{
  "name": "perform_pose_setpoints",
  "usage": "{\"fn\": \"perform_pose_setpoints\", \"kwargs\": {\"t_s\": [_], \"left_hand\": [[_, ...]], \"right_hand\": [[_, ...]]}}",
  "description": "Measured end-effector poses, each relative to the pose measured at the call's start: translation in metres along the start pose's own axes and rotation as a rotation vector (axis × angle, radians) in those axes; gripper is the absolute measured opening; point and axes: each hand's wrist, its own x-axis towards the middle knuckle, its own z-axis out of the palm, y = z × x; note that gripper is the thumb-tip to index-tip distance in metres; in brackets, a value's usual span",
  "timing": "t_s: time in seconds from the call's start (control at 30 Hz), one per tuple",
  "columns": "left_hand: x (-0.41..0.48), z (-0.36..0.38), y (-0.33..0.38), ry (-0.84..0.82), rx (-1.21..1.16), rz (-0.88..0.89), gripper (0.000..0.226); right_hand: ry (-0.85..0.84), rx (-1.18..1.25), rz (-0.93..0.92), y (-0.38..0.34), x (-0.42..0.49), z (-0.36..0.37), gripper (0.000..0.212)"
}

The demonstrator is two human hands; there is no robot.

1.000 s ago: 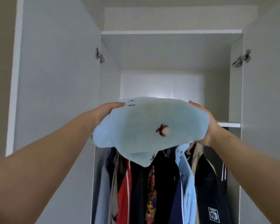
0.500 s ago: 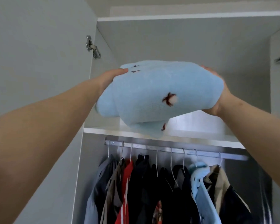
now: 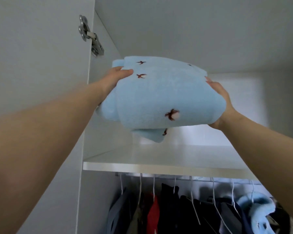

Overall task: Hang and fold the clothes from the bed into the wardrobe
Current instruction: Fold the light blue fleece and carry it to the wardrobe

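Head view: a folded light blue fluffy cloth (image 3: 159,98) is held up between two hands, inside the top part of the wardrobe. The left grip (image 3: 115,78) holds its left end, with the thumb lying on the cloth and the other fingers hidden behind it. The right grip (image 3: 222,102) holds its right end, with the palm against the side and the fingers curled round the edge. Both grips are closed on the cloth.

The cloth is soft and thick, folded into a fat bundle. It has small brown stitched marks like crosses, and one has a little white ball on it. A loose corner hangs down at the bottom.

The cloth is in the air above the white shelf (image 3: 159,157). I cannot tell if the hanging corner touches it.

Under the shelf is a metal rail (image 3: 201,179) with hangers. Dark clothes, a red top (image 3: 153,213) and a light blue fluffy top (image 3: 259,210) hang there. On the left, a metal hinge (image 3: 90,36) holds the open door (image 3: 37,48).
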Motion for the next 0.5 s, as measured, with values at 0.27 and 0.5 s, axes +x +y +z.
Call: {"fn": "perform_pose_setpoints", "kwargs": {"t_s": [0.27,0.5], "left_hand": [[0.001,0.029,-0.067,-0.123,0.031,-0.113,0.039],[-0.015,0.063,-0.102,-0.334,-0.078,-0.408,0.035]], "right_hand": [[-0.064,-0.156,0.131,0.042,0.004,-0.051,0.044],[0.123,-0.298,0.37,0.034,-0.02,-0.091,0.041]]}}
